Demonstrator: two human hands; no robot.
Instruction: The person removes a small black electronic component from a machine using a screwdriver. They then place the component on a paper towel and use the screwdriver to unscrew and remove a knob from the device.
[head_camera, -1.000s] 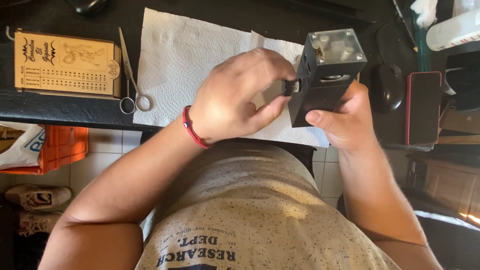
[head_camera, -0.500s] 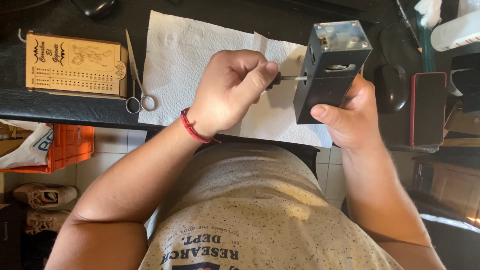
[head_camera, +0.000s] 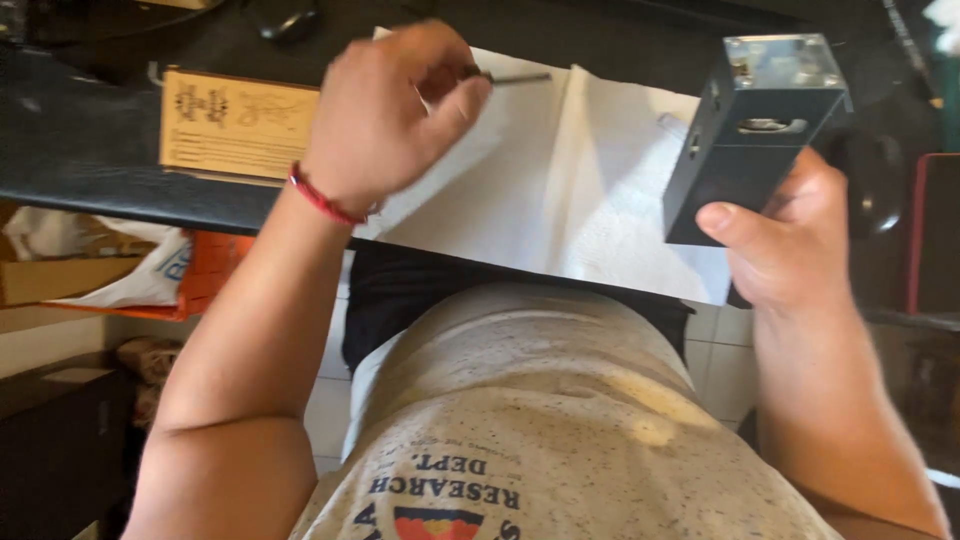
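My right hand (head_camera: 790, 245) grips a dark rectangular box (head_camera: 750, 140) from below and holds it tilted above the desk's front edge. The box has a pale metal top face and a slot and small holes in its sides. My left hand (head_camera: 385, 110), with a red band at the wrist, is closed on a small screwdriver whose thin metal shaft (head_camera: 518, 77) points right. The tool's tip is well apart from the box, over a white paper towel (head_camera: 560, 190) spread on the desk.
A wooden engraved plaque (head_camera: 235, 125) lies on the black desk (head_camera: 80, 150) at the left. A dark computer mouse (head_camera: 872, 185) sits behind the box, a red flat case (head_camera: 935, 230) at the far right. Orange and white bags (head_camera: 170, 275) lie under the desk.
My left hand has drawn the screwdriver out of the box's side and swung it left and away over the towel. The box stays in my right hand. The scissors are now hidden.
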